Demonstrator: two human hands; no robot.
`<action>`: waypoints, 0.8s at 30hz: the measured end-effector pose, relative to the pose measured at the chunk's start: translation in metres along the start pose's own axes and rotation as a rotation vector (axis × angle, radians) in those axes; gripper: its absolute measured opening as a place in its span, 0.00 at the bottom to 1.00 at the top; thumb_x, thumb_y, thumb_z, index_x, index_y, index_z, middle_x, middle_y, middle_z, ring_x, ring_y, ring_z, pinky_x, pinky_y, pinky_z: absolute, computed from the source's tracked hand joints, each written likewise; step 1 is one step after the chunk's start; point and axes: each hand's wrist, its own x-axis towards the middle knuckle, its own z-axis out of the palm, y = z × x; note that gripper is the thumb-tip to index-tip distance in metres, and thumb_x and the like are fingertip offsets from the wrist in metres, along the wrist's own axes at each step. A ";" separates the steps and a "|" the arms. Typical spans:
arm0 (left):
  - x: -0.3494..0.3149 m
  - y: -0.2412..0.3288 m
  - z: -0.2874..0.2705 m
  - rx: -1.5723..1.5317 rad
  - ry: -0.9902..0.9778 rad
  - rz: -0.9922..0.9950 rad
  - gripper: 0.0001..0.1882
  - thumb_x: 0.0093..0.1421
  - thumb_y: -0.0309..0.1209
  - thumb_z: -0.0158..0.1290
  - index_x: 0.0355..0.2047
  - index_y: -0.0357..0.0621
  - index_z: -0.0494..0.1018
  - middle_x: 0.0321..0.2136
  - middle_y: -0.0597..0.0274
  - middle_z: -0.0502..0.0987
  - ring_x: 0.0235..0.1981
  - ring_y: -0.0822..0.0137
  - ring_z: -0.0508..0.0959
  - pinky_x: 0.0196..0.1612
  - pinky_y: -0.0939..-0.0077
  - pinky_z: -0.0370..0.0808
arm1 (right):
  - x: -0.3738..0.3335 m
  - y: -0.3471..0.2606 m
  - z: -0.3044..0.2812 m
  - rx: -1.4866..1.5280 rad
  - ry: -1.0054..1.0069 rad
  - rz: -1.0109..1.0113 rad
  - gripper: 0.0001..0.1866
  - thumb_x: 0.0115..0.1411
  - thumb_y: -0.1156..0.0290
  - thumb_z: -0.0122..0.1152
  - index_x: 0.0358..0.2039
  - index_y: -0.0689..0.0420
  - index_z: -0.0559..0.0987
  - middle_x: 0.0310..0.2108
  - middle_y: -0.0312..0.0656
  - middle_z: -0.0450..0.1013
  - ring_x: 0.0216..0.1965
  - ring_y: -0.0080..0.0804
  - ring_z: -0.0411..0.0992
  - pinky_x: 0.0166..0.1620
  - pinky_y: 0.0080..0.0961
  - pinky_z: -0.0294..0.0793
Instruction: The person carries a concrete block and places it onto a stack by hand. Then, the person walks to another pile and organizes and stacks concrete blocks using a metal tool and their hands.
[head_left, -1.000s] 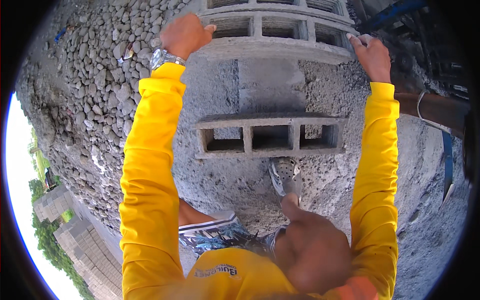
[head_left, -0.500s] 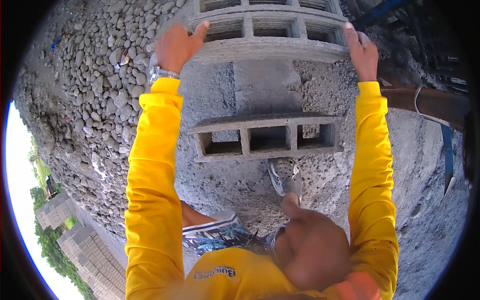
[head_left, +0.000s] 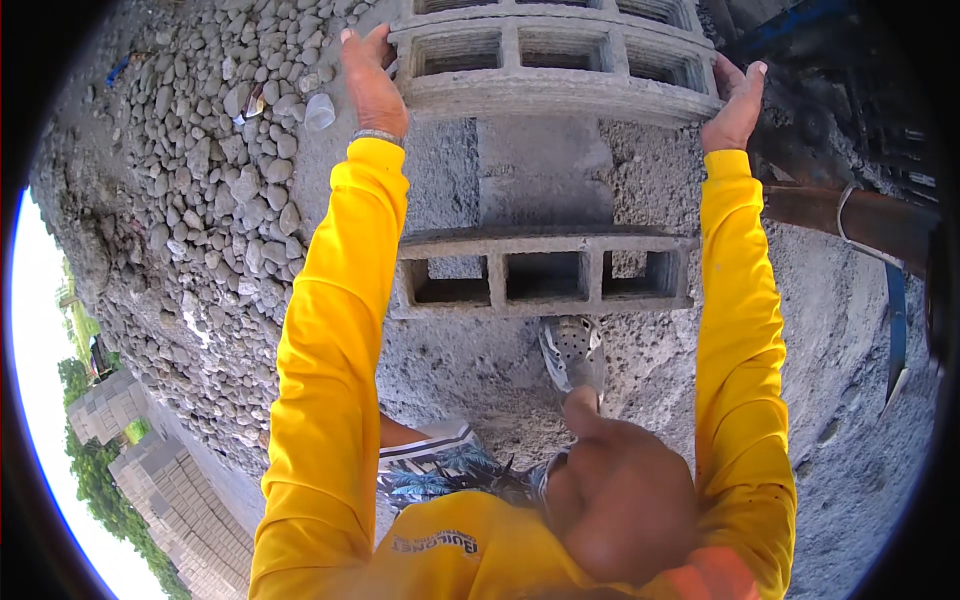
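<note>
Two grey hollow concrete blocks stand against each other at the far side, each with a row of three cells. My left hand (head_left: 374, 85) is at the left end of the nearer concrete block (head_left: 560, 98), its thumb and fingers apart. At the opposite end, my right hand (head_left: 735, 105) has its fingers against the block and its thumb pointing away. Neither hand is wrapped round it. Closer to me, another three-cell concrete block (head_left: 545, 243) rests on the ground, touched by no hand. The far block (head_left: 560, 12) is cut off by the picture's top.
Rounded stones (head_left: 215, 150) cover the ground on the left, with a clear plastic cup (head_left: 320, 112) among them. Dark machinery and a rusty metal bar (head_left: 810, 205) stand at the right. My clog (head_left: 572, 350) is just behind the closer block. Stacked blocks (head_left: 185, 510) appear lower left.
Both thumbs have come off the nearer far-side block's upper face, and the hands have opened at its ends. My left hand has moved right and turned, uncovering the plastic cup.
</note>
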 end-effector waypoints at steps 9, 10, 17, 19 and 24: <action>-0.005 0.016 -0.056 0.091 -0.044 -0.235 0.37 0.67 0.59 0.31 0.59 0.40 0.66 0.57 0.54 0.70 0.57 0.61 0.67 0.62 0.63 0.55 | -0.011 -0.017 -0.040 0.000 -0.083 0.244 0.47 0.62 0.30 0.32 0.55 0.64 0.72 0.48 0.50 0.73 0.50 0.39 0.69 0.55 0.31 0.61; -0.017 0.028 -0.082 0.247 -0.071 -0.270 0.40 0.66 0.62 0.31 0.59 0.39 0.65 0.57 0.52 0.69 0.56 0.60 0.68 0.61 0.63 0.56 | -0.034 -0.027 -0.050 -0.082 -0.089 0.334 0.47 0.62 0.29 0.31 0.56 0.64 0.72 0.48 0.50 0.73 0.50 0.38 0.70 0.54 0.30 0.61; -0.175 0.073 -0.160 0.725 -0.368 -0.868 0.52 0.58 0.71 0.37 0.61 0.30 0.62 0.56 0.43 0.70 0.58 0.53 0.69 0.62 0.62 0.59 | -0.168 -0.008 -0.166 -0.334 -0.312 0.773 0.48 0.61 0.28 0.34 0.59 0.63 0.69 0.53 0.48 0.71 0.53 0.37 0.68 0.56 0.31 0.60; -0.204 0.067 -0.162 0.699 -0.392 -0.841 0.52 0.58 0.71 0.40 0.60 0.29 0.63 0.55 0.43 0.70 0.57 0.54 0.69 0.62 0.64 0.60 | -0.195 0.008 -0.158 -0.116 -0.300 0.775 0.47 0.62 0.31 0.41 0.62 0.65 0.65 0.59 0.49 0.66 0.61 0.37 0.62 0.64 0.31 0.53; -0.207 0.063 -0.137 0.760 -0.446 -0.777 0.44 0.63 0.63 0.42 0.59 0.29 0.64 0.53 0.48 0.71 0.54 0.61 0.69 0.60 0.70 0.61 | -0.214 -0.005 -0.128 -0.361 -0.201 0.636 0.46 0.60 0.37 0.53 0.63 0.67 0.62 0.63 0.47 0.61 0.65 0.35 0.56 0.68 0.28 0.45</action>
